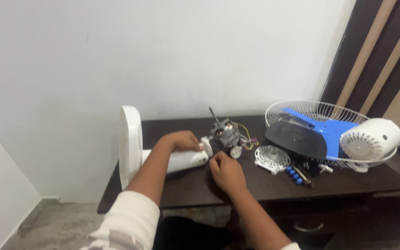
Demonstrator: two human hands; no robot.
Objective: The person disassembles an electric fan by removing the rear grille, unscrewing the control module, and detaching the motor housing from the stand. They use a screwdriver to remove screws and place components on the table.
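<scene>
A bare fan motor (225,134) with a black shaft and coloured wires sits atop a white fan stand neck (181,160) lying on a dark wooden table (348,181). My left hand (184,140) grips the top of the neck beside the motor. My right hand (225,170) is pressed against the motor's lower front, fingers curled; whether it holds a small part is hidden. The stand's round white base (130,143) stands on edge at the left.
A wire fan guard (302,110) holds blue blades (322,129), a dark panel (296,137) and a white motor cover (370,139) at the right. A small white grille (271,158) and a blue-buttoned switch strip (297,175) lie mid-table. White wall behind.
</scene>
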